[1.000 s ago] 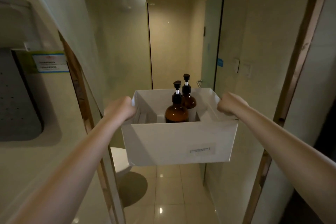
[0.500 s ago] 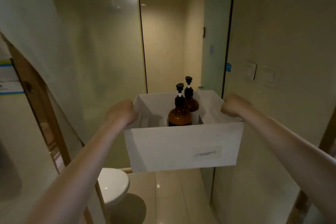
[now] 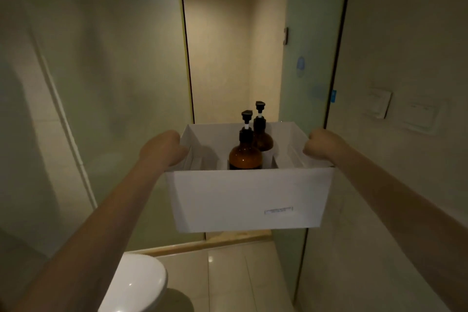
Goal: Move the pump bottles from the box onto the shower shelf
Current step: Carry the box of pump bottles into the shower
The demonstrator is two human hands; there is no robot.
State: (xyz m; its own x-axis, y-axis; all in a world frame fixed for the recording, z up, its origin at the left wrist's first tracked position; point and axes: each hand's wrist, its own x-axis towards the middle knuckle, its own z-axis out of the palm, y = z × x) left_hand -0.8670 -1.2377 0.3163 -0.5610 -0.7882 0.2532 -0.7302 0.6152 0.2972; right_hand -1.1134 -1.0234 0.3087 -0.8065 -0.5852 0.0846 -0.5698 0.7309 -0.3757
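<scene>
I carry a white cardboard box (image 3: 243, 197) at chest height in front of me. My left hand (image 3: 162, 148) grips its left rim and my right hand (image 3: 323, 143) grips its right rim. Two amber pump bottles with black pumps stand upright in the box's middle compartment: the nearer bottle (image 3: 245, 153) and the farther bottle (image 3: 262, 137) just behind it to the right. No shower shelf is in view.
A frosted glass panel (image 3: 101, 83) stands on the left and a glass door (image 3: 311, 58) on the right, with the shower opening between them past a raised threshold (image 3: 215, 243). A white toilet (image 3: 134, 284) sits at the lower left. Wall switches (image 3: 379, 102) are on the right wall.
I have walked forward into the bathroom with the box; the wooden door frame has passed out of view, and the glass panels and toilet are closer. Both hands keep their grip.
</scene>
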